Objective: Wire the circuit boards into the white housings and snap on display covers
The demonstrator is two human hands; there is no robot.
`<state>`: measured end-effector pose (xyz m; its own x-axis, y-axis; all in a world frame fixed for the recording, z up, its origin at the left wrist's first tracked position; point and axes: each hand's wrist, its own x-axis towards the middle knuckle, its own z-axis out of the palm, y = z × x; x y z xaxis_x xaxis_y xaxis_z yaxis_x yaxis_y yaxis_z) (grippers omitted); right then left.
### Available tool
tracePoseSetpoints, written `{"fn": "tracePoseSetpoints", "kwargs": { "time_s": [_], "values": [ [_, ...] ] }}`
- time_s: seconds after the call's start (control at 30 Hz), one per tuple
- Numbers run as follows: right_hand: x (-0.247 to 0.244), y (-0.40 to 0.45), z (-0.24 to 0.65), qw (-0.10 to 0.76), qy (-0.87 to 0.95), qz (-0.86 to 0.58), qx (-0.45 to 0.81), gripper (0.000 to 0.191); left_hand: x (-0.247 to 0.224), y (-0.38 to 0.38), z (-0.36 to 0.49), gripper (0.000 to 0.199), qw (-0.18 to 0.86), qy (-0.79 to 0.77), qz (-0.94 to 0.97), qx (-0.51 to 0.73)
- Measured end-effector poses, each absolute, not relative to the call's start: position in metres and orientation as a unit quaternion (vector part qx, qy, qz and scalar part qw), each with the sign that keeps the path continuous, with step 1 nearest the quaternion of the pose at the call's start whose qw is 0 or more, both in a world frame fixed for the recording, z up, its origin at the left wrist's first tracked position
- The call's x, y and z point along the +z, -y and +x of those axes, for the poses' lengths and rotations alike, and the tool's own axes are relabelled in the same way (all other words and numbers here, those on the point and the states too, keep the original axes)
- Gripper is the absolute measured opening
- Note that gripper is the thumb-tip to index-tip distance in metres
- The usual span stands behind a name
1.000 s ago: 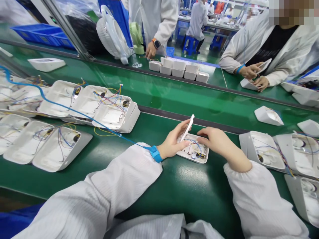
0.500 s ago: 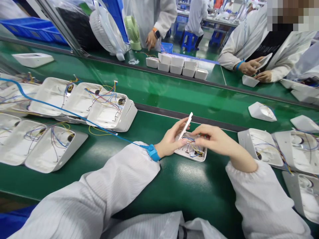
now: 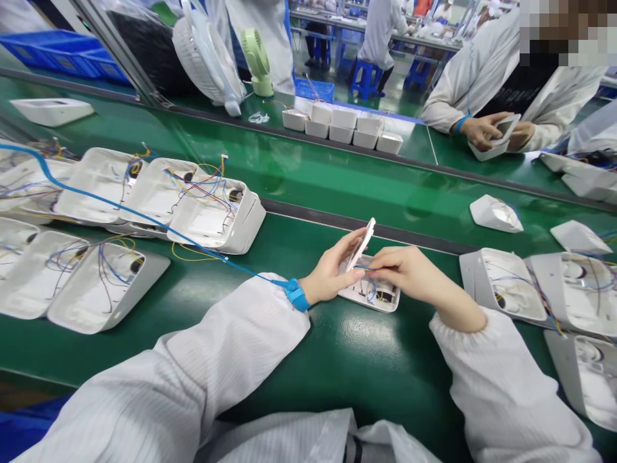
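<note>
In front of me on the green bench lies a white plastic housing (image 3: 370, 303), its open side up, with coloured wires and a dark round part inside. My left hand (image 3: 332, 267) holds a white cover panel (image 3: 362, 244) tilted upright over the housing's left side, thumb in front and fingers behind. Thin coloured wires (image 3: 367, 268) are pinched between the fingertips of my right hand (image 3: 402, 269), just above the housing and close to the panel's inner face. The wires' ends are hidden by my fingers. A blue wrist strap (image 3: 295, 294) with a cord circles my left wrist.
Wired white housings (image 3: 207, 222) stand in rows on the left, and more (image 3: 513, 286) on the right. Beyond a dark rail runs a green belt (image 3: 328, 173) carrying loose housings (image 3: 496, 213). Across it, a co-worker's hands (image 3: 486, 132) hold another unit. A white fan (image 3: 207, 61) stands at back left.
My right fingers have closed on the wires and lowered slightly. The panel has turned a little in my left hand. Housings on the belt have shifted left; the co-worker's panel is lower.
</note>
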<state>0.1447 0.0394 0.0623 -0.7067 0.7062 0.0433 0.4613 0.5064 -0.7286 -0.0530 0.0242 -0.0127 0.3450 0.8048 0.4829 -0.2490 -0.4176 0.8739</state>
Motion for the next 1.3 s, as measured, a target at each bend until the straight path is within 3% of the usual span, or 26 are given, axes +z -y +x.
{"fn": "tracePoseSetpoints", "kwargs": {
  "time_s": [0.27,0.5,0.77,1.03,1.2,1.3],
  "values": [
    [0.046,-0.035,0.133,0.077,0.908,-0.4,0.098,0.017,-0.016,-0.023,-0.054,0.076,0.495,-0.228,0.658,0.519],
    [0.049,-0.033,0.132,0.052,0.911,-0.409,0.025,0.017,-0.013,-0.021,-0.051,0.08,0.464,-0.23,0.694,0.5],
    [0.041,-0.035,0.136,0.055,0.879,-0.464,0.098,0.026,0.001,-0.03,-0.066,0.09,0.298,-0.243,0.832,0.4],
    [0.052,-0.06,0.167,0.119,0.837,-0.373,0.381,0.022,0.017,-0.036,-0.07,0.089,0.246,-0.196,0.915,0.253],
    [0.058,-0.063,0.169,0.298,0.721,-0.483,0.398,0.019,0.013,-0.038,-0.068,0.088,0.218,-0.201,0.929,0.223],
    [0.045,-0.056,0.152,0.306,0.702,-0.494,0.412,0.021,0.013,-0.041,-0.069,0.087,0.213,-0.209,0.931,0.21]
  ]
}}
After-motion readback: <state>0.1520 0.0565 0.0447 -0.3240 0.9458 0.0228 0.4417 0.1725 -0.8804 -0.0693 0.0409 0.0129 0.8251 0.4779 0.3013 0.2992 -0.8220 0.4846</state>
